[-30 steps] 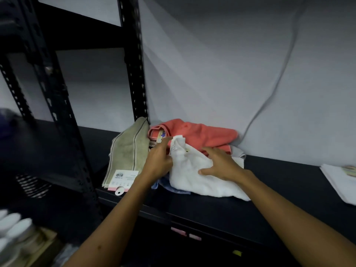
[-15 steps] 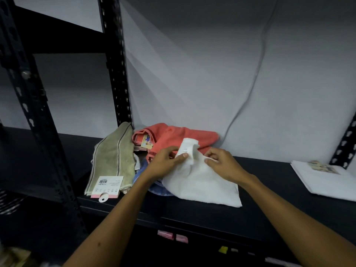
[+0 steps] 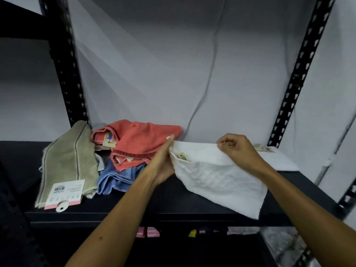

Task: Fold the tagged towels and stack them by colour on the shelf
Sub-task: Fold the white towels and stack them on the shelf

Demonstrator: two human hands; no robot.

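A white towel [image 3: 219, 178] hangs spread between my two hands over the black shelf [image 3: 173, 201], its lower corner drooping past the shelf's front edge. My left hand [image 3: 163, 162] pinches its upper left corner, where a paper tag shows in the fold. My right hand [image 3: 238, 149] pinches the upper right corner. To the left lie a crumpled coral towel [image 3: 142, 143] on top of a blue towel [image 3: 117, 176], and a folded olive striped towel [image 3: 67, 160] with a white and pink tag. A folded white towel [image 3: 275, 158] lies at the right, behind my right hand.
Black perforated uprights stand at the back left [image 3: 63, 64] and back right [image 3: 300, 70] of the shelf. A grey wall with a thin cable [image 3: 212, 74] closes the back. Small pink and yellow labels [image 3: 148, 232] show below the shelf's front edge.
The white towel has been lifted off the pile, moved right and spread out between both hands. My right hand went from resting on it to pinching its corner. The camera swung right.
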